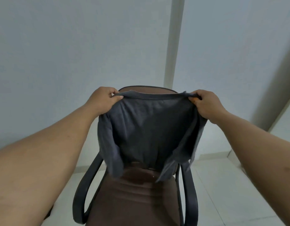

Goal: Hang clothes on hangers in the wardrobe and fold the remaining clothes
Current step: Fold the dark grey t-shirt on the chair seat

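Left hand (102,97) pinches shirt (150,128) top corner | right hand (206,103) grips other corner | shirt hangs over chair (141,198) seat

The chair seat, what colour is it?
Brown: the chair seat shows best in the head view, below the dark grey shirt.
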